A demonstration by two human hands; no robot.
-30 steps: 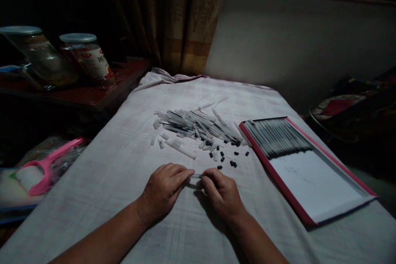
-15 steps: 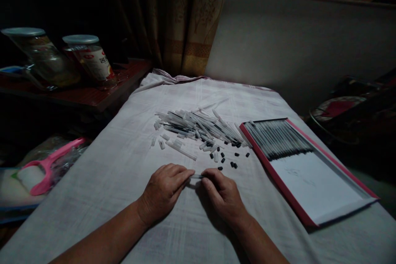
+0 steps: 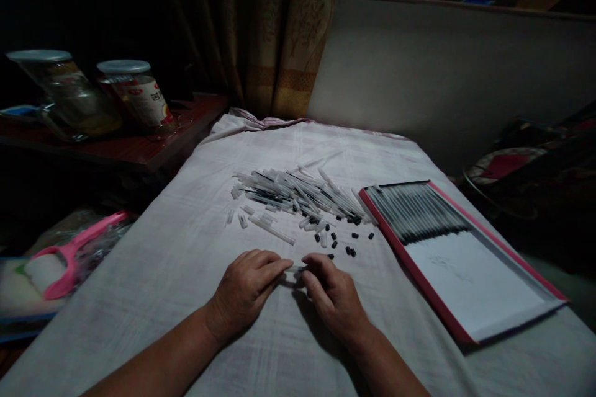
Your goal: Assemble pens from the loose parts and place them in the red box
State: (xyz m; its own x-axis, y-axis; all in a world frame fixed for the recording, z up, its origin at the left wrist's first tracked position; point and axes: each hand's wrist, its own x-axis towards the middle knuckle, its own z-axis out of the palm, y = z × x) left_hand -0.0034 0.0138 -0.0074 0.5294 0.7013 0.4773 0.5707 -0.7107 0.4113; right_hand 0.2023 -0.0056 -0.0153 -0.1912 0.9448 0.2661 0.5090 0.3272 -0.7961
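Observation:
Low over the near part of the cloth, my left hand (image 3: pixel 251 282) is closed on a slim, clear-barrelled pen (image 3: pixel 292 269), fingers pressed together on top. At the pen's other, dark-looking end, my right hand (image 3: pixel 333 291) curls its fingers around it, with thumb and index finger slightly parted. Just beyond both hands are small black plugs (image 3: pixel 334 244) and short clear caps (image 3: pixel 324 238). Farther back spreads a heap of clear pen barrels and dark refills (image 3: pixel 293 189). A shallow red-edged box (image 3: pixel 403 260) on the right holds a row of pens (image 3: pixel 419 211).
A white checked cloth (image 3: pixel 195 223) covers the table. To the left, a dark red side table (image 3: pixel 158 152) bears a lidded jar (image 3: pixel 139 96) and a glass jug (image 3: pixel 69 93). Below it lies a pink-handled item (image 3: pixel 79 248) among plastic bags. A curtain (image 3: pixel 293 43) and pale wall stand behind.
The thumb and index finger of my right hand have parted slightly at the pen's end. My left hand keeps its hold. The whole view has shifted a little.

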